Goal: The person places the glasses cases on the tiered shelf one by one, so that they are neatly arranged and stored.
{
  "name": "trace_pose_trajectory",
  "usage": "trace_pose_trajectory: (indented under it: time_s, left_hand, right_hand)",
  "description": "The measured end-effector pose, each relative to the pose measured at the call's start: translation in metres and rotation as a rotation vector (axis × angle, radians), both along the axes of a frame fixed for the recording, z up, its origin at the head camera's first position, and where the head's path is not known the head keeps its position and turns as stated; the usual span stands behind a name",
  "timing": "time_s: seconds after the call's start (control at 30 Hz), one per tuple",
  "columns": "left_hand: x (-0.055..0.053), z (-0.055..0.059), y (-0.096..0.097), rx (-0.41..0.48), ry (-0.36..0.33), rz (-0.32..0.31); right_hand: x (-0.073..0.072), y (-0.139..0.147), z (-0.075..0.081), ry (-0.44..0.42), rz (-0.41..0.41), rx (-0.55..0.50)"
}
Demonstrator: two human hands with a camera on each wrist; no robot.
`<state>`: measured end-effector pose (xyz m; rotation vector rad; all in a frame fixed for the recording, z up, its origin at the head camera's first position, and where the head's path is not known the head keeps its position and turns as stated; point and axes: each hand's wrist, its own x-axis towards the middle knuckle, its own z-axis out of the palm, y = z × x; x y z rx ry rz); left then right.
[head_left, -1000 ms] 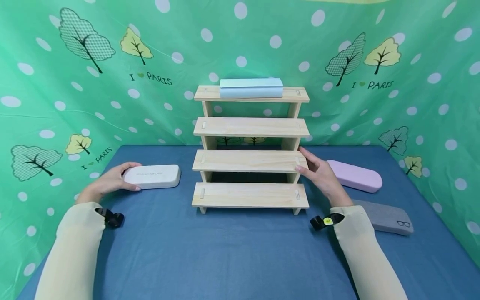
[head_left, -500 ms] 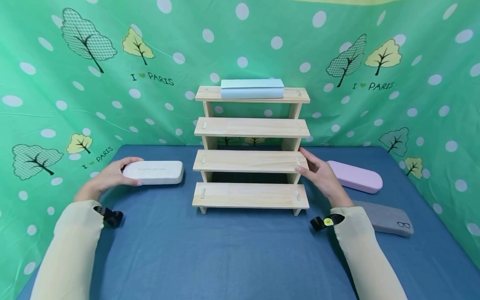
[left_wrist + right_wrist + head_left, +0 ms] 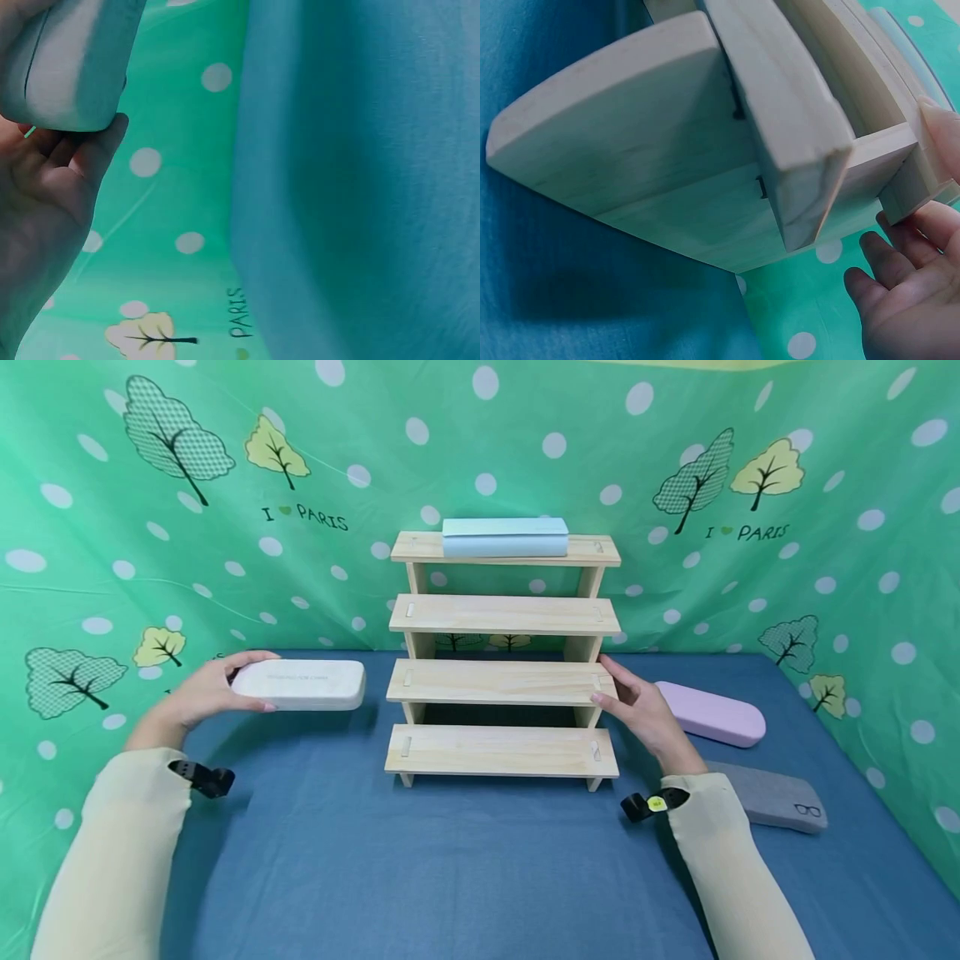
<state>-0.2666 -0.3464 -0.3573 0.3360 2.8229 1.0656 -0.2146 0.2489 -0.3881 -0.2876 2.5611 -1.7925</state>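
My left hand (image 3: 201, 695) grips the left end of a white glasses case (image 3: 300, 687), thumb in front and fingers behind. The case hangs level above the table, its shadow on the cloth below. In the left wrist view the rounded end of the white glasses case (image 3: 71, 75) sits between thumb and fingers. My right hand (image 3: 647, 710) pinches the right end of a step of the wooden display shelf (image 3: 498, 682), the second from the bottom. Up close, the right wrist view shows my right hand (image 3: 922, 285) with its thumb on top and fingers below the board.
A light blue glasses case (image 3: 504, 538) lies on the shelf's top step. Right of the shelf, a pink glasses case (image 3: 712, 714) and a grey glasses case (image 3: 780, 797) lie on the blue tablecloth (image 3: 450, 868). A green dotted curtain (image 3: 480, 435) stands behind.
My left hand has lifted the white glasses case off the table, first slightly right, then up and back. My right hand stays on the shelf.
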Motion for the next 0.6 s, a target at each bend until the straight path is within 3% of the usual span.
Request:
trace_pose_trajectory:
  time_s: [0.37,0.6]
  left_hand:
    - [0.007,0.027,0.005,0.069,0.082,-0.016]
    - [0.011,0.046,0.019,0.145,0.091,-0.001]
  right_hand:
    - [0.001,0.0,0.001,-0.013,-0.004,-0.005]
    - [0.0,0.0,0.0,-0.004,-0.001,-0.005]
